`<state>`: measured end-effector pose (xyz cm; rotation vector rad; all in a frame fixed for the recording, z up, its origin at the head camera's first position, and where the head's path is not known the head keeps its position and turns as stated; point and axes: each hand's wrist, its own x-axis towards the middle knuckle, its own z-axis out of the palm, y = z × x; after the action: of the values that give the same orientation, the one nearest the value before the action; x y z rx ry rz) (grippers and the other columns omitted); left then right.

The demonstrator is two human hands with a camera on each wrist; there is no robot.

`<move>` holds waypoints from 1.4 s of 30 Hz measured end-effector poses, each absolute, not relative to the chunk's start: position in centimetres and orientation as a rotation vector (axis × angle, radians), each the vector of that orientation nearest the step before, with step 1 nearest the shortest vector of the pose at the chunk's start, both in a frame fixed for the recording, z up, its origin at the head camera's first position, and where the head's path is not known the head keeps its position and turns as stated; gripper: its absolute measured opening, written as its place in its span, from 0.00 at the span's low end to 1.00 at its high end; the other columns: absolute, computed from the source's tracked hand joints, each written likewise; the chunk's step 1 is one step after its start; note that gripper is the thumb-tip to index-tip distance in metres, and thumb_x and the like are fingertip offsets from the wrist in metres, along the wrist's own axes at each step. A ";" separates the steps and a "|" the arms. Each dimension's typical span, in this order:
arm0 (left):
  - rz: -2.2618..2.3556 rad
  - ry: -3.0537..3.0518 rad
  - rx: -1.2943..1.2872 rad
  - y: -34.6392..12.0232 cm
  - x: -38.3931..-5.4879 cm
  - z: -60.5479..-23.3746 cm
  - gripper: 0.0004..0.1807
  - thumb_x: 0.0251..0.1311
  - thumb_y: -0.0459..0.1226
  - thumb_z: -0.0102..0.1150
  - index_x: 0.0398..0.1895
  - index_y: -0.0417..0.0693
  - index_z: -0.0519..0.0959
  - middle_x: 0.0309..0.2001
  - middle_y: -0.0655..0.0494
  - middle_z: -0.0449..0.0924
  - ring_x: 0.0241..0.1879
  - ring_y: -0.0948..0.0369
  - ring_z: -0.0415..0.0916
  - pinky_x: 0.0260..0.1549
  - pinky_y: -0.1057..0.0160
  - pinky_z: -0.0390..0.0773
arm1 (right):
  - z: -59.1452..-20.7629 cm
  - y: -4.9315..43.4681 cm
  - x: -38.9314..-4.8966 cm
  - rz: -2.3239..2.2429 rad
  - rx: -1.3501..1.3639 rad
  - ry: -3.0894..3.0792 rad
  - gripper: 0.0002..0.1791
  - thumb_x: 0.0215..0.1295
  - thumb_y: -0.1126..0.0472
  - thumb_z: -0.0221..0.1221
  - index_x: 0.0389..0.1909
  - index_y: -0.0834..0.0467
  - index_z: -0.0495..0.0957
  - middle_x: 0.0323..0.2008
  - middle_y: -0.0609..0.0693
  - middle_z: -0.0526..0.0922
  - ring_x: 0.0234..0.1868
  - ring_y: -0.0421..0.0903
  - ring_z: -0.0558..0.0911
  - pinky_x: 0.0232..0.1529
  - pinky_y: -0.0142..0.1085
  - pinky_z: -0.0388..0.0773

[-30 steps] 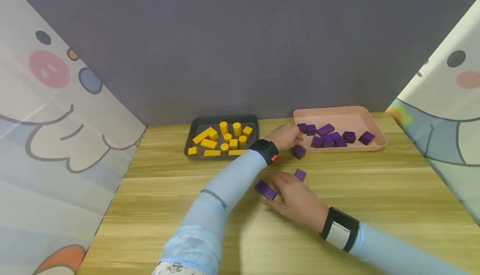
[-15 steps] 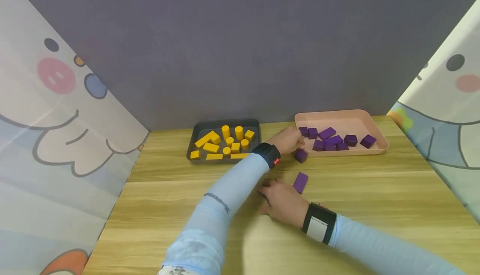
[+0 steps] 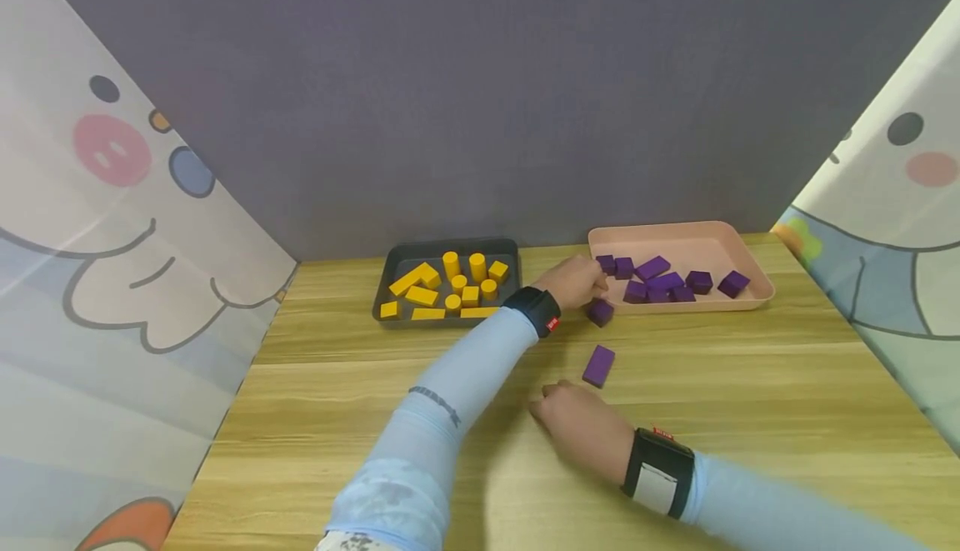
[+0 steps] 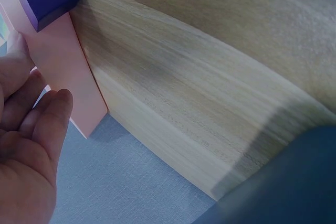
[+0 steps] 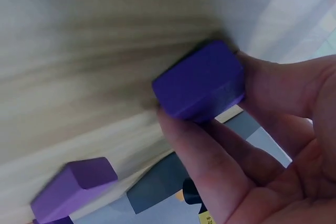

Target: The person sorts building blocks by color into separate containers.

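My right hand (image 3: 585, 426) pinches a purple rectangular block (image 5: 202, 82) between thumb and fingers, plain in the right wrist view. The head view hides this block behind the hand. Just beyond it, another purple block (image 3: 598, 366) lies on the table. My left hand (image 3: 573, 282) is at the left rim of the pink tray (image 3: 690, 238), its fingers bent loosely. The left wrist view shows nothing between that thumb and fingers (image 4: 55, 114). A purple cube (image 3: 600, 312) sits outside the tray's front left corner, close to the left hand. Several purple blocks (image 3: 664, 283) lie inside the tray.
A dark grey tray (image 3: 380, 284) holding several yellow blocks (image 3: 422, 295) and cylinders (image 3: 477, 266) stands left of the pink one. Behind both trays rises a grey wall panel (image 3: 450, 117). Printed cloth panels (image 3: 112, 284) flank the wooden table (image 3: 337, 418).
My right hand has closed its fingers on the left one of the two loose rectangular blocks, then drawn back slightly toward me. The left hand has stayed by the pink tray.
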<state>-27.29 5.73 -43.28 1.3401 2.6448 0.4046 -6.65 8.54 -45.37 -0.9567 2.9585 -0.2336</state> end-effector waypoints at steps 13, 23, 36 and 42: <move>0.413 2.670 1.281 5.4 -27.7 -43.9 0.10 0.73 0.44 0.62 0.46 0.54 0.91 0.35 0.61 0.88 0.30 0.71 0.75 0.32 0.76 0.73 | -44.1 11.0 -6.4 -0.566 -0.809 2.907 0.08 0.64 0.72 0.64 0.29 0.56 0.84 0.23 0.40 0.77 0.25 0.33 0.70 0.27 0.30 0.73; 0.454 2.714 1.298 4.4 -28.2 -44.9 0.09 0.71 0.44 0.64 0.39 0.52 0.90 0.35 0.63 0.89 0.29 0.71 0.77 0.30 0.76 0.72 | -37.9 18.2 -13.6 -0.530 -0.633 3.398 0.05 0.56 0.73 0.68 0.34 0.64 0.84 0.28 0.55 0.85 0.28 0.49 0.82 0.31 0.44 0.82; 0.453 2.672 1.330 4.7 -27.2 -44.1 0.14 0.73 0.44 0.62 0.55 0.53 0.88 0.51 0.60 0.90 0.51 0.66 0.86 0.50 0.75 0.82 | -39.0 30.2 -24.0 -0.751 0.346 3.373 0.22 0.66 0.61 0.66 0.53 0.73 0.82 0.50 0.77 0.84 0.51 0.76 0.82 0.53 0.67 0.80; 0.435 2.662 1.328 5.3 -26.9 -43.8 0.14 0.73 0.44 0.61 0.55 0.55 0.89 0.47 0.63 0.90 0.45 0.71 0.84 0.44 0.78 0.79 | -41.0 31.7 -24.6 -0.645 0.448 3.189 0.24 0.68 0.58 0.62 0.57 0.71 0.79 0.53 0.76 0.82 0.49 0.73 0.82 0.51 0.68 0.80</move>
<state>-26.91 5.34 -43.76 1.3282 2.6616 0.4354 -24.64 31.66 -41.00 0.4484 3.1886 -0.6448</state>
